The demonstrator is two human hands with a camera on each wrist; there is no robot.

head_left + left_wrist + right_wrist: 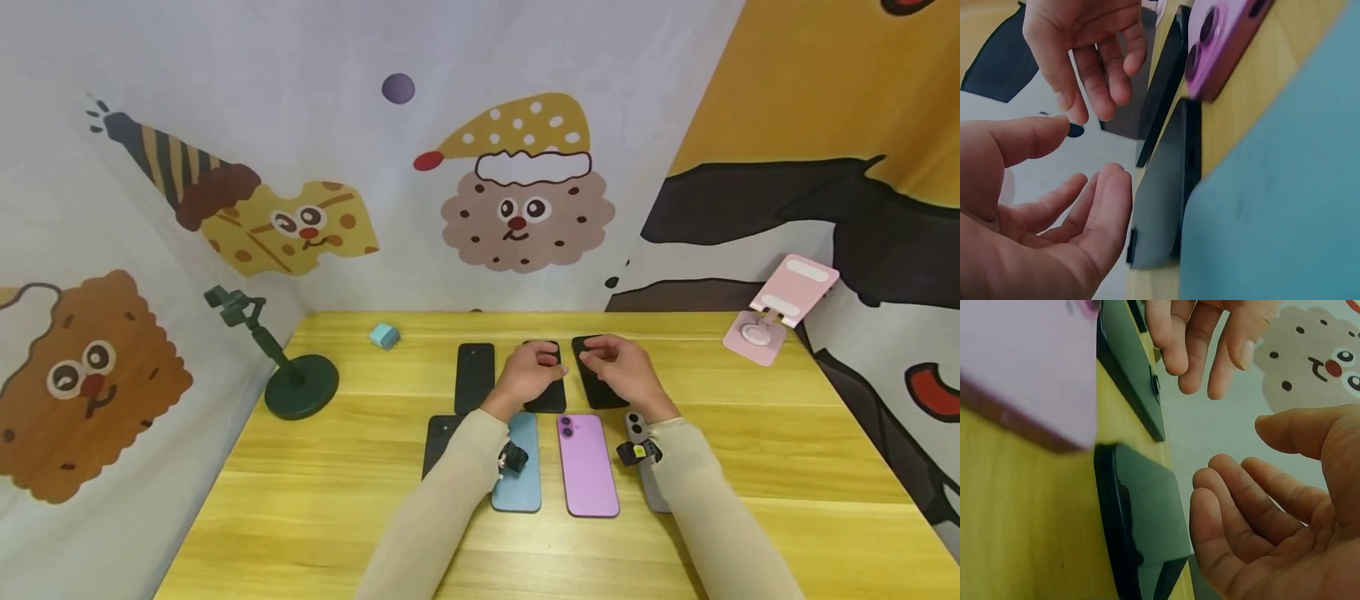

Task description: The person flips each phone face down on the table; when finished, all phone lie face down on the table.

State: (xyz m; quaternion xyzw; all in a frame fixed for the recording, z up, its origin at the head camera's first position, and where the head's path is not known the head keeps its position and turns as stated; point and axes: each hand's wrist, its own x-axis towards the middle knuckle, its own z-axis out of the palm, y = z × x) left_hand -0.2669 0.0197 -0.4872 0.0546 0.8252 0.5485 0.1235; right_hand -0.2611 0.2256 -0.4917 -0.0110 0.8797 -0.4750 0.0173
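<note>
My left hand (525, 372) hovers over the middle black phone (551, 398) of the back row, its fingers loosely bent and nothing between them. Just to its right, my right hand (628, 371) is above another black phone (597, 392), which lies slightly turned. In the left wrist view the fingertips of both hands face each other, apart. The right wrist view shows a gap between thumb and fingers of the right hand (1272, 512). A blue phone (525, 492) lies below the left wrist, a pink-purple phone (588, 471) between the forearms, and a grey phone (651, 487) partly under the right sleeve.
Further left lie a black phone (475, 379) and, partly hidden by the left sleeve, another black phone (438, 437). A dark green stand (302, 387), a light blue charger plug (385, 337) and a pink phone stand (795, 287) are around the wooden table (300, 500).
</note>
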